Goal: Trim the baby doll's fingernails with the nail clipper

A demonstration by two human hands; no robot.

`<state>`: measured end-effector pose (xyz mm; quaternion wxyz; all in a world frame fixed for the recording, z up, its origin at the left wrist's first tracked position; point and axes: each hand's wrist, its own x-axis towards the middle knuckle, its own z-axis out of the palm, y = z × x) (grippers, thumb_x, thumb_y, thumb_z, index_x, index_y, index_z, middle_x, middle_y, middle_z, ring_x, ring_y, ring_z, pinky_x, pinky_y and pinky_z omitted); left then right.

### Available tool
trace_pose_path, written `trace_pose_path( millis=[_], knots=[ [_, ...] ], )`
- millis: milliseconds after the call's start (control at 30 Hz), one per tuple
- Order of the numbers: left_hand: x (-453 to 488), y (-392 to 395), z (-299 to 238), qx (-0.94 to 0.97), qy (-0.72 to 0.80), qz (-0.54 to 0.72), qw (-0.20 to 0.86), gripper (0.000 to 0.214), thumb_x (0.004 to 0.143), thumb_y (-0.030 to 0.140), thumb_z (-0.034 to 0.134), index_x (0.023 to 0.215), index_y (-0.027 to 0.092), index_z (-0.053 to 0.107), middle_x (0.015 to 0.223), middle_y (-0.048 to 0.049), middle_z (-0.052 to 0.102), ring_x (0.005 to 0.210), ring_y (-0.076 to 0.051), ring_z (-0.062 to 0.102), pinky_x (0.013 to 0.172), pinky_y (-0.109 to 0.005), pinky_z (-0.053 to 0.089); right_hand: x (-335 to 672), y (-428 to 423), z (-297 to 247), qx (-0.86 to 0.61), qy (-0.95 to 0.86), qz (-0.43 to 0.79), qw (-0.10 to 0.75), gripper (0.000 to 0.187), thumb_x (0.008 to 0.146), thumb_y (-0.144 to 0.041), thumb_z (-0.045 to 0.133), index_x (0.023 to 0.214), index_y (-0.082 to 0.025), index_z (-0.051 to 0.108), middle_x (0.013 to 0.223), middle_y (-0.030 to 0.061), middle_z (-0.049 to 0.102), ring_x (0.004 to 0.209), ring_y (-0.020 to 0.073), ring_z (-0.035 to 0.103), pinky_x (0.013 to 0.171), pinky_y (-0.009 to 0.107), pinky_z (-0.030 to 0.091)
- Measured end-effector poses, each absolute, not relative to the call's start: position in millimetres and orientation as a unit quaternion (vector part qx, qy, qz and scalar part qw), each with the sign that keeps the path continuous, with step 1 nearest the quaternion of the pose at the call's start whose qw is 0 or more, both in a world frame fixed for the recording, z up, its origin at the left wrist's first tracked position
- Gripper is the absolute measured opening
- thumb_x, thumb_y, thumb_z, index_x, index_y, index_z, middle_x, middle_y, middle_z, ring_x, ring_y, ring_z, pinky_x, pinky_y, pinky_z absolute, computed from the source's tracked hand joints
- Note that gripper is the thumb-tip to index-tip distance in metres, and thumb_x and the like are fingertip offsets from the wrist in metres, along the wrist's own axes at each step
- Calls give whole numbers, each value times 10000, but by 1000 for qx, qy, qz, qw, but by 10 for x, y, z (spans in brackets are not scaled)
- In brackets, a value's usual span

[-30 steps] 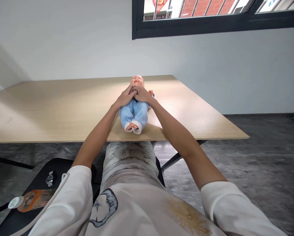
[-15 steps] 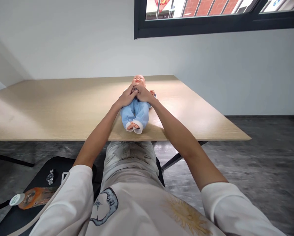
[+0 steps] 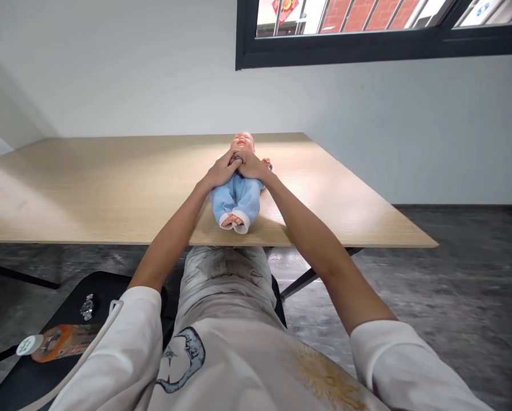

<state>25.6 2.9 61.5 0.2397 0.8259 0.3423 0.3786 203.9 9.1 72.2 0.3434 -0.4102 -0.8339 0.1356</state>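
Observation:
A baby doll [image 3: 237, 197] in a pale blue suit with white cuffs lies on its back on a light wood table [image 3: 101, 194], head away from me and bare feet towards me. My left hand [image 3: 224, 170] and my right hand [image 3: 252, 165] meet over the doll's chest, their fingers closed together on the suit. A small dark item shows between the fingertips, too small to identify. The doll's arms are mostly hidden behind my hands and forearms.
The table's near edge crosses just past the doll's feet, above my lap. A wristwatch [image 3: 87, 307] and an orange bottle [image 3: 63, 345] lie on a black surface at lower left. Black metal table legs stand over a grey floor, and a dark-framed window [image 3: 345, 28] is high on the wall.
The whole view has shifted slightly as my head moved, and the window sits further right. My hands remain on the doll's chest, and the doll has not moved.

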Motion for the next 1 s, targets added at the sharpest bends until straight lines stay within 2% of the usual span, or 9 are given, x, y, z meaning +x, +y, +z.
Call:
trace_pose_path(
  millis=[200, 400, 733, 1000],
  knots=[
    [262, -25, 649, 827, 353, 372, 230, 309, 1079, 302, 574, 1334, 217, 725, 1272, -95, 803, 1256, -332, 705, 1245, -531, 537, 1987, 15, 772, -430, -829, 127, 334, 266, 761, -135, 600, 1005, -212, 675, 897, 97, 778, 808, 282, 655, 918, 498, 625],
    [270, -29, 648, 828, 354, 371, 228, 294, 1075, 313, 568, 1298, 197, 721, 1267, -108, 799, 1245, -324, 702, 1229, -505, 533, 2042, 20, 733, -438, -829, 131, 322, 156, 760, -133, 609, 887, -208, 661, 901, 130, 774, 880, 308, 692, 956, 512, 631],
    [264, -30, 651, 831, 346, 372, 226, 301, 1058, 312, 565, 1293, 212, 724, 1269, -98, 806, 1253, -325, 705, 1235, -510, 539, 2006, 32, 746, -427, -829, 122, 338, 391, 735, -132, 590, 1095, -190, 730, 893, 95, 802, 797, 293, 680, 877, 490, 628],
    [267, -38, 658, 827, 354, 372, 230, 310, 1057, 316, 570, 1297, 200, 729, 1308, -110, 812, 1288, -332, 709, 1261, -523, 535, 2027, 77, 708, -421, -832, 122, 339, 286, 751, -178, 616, 1012, -204, 727, 883, 105, 800, 847, 308, 710, 872, 487, 645]
  ],
)
